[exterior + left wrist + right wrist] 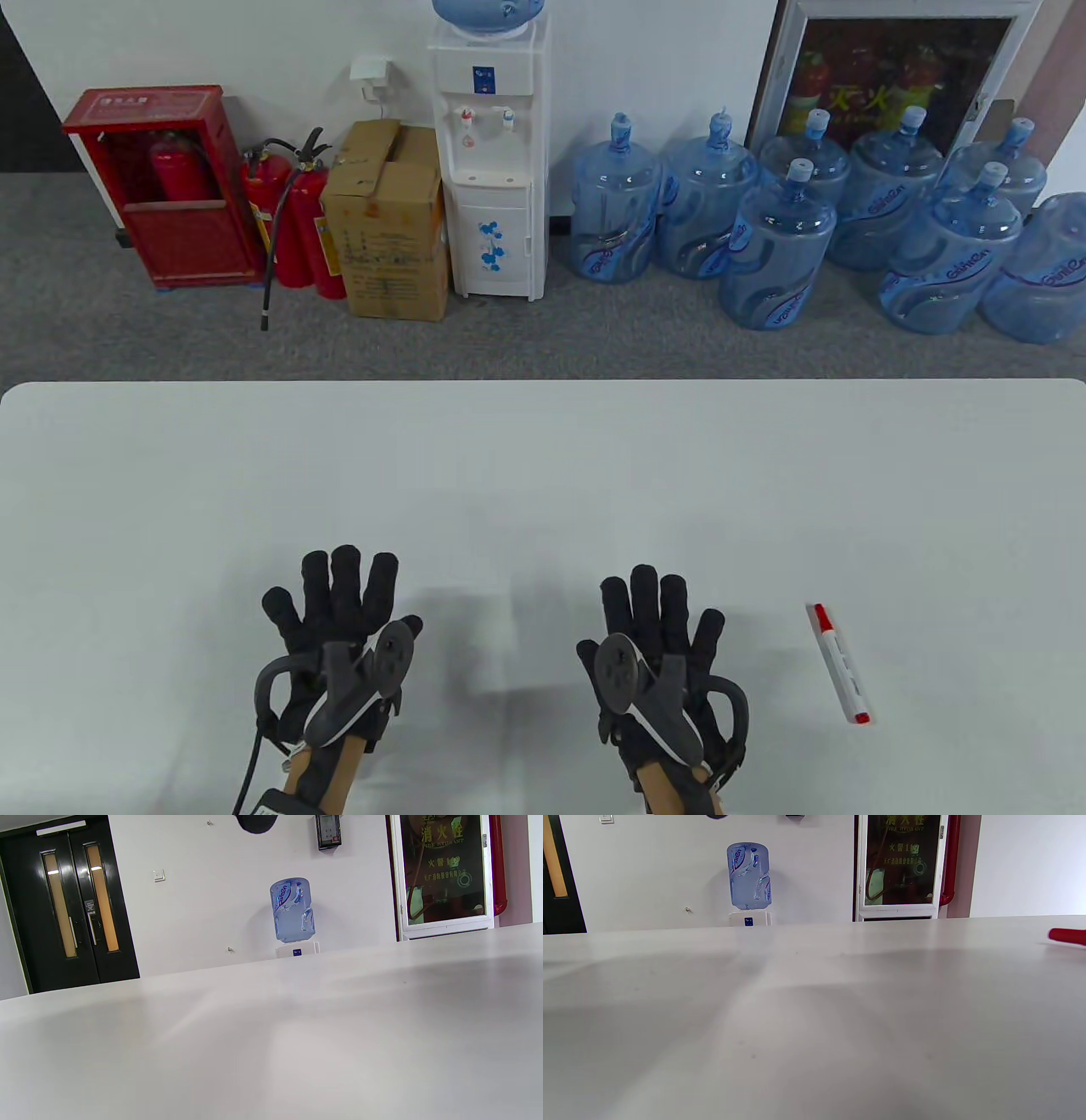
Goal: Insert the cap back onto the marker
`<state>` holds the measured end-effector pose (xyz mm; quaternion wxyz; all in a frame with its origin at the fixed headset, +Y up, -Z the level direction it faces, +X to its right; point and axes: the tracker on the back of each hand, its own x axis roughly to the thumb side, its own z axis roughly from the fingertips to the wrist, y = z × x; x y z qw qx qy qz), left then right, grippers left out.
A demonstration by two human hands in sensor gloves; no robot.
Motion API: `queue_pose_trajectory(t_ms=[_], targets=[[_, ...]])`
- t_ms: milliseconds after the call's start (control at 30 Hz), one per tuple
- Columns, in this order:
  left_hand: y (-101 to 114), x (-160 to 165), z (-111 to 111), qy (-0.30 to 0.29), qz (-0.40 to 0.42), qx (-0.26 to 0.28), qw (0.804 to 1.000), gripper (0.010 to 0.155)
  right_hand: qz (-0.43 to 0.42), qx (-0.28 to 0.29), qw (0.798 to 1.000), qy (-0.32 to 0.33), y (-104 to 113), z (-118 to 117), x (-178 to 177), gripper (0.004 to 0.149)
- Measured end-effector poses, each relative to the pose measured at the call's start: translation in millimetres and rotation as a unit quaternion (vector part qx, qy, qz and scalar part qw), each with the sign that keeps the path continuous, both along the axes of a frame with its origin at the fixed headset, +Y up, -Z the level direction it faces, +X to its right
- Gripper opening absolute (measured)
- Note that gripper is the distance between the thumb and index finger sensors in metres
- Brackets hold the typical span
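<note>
A white marker (838,662) with a red cap at its far end and a red tail lies on the white table (543,475), to the right of my right hand. Its red cap shows at the right edge of the right wrist view (1068,936). My left hand (339,611) lies flat on the table with fingers spread, holding nothing. My right hand (657,624) also lies flat with fingers spread, holding nothing, a short way left of the marker. Only a dark fingertip (256,822) shows at the top of the left wrist view.
Beyond the table's far edge stand a water dispenser (488,161), several blue water jugs (780,246), a cardboard box (386,221) and red fire extinguishers (288,221) on the floor.
</note>
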<state>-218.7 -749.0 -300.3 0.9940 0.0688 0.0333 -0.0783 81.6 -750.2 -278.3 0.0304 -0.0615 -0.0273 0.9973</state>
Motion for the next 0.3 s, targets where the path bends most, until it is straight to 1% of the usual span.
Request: queue_pose_trajectory(t_ms=[300], targets=[[-0.1, 0.7, 0.1, 0.000, -0.001, -0.005, 1.000, 0.077, -0.001, -0.006, 1.000, 0.002, 1.1, -0.2, 0.3, 0.075]])
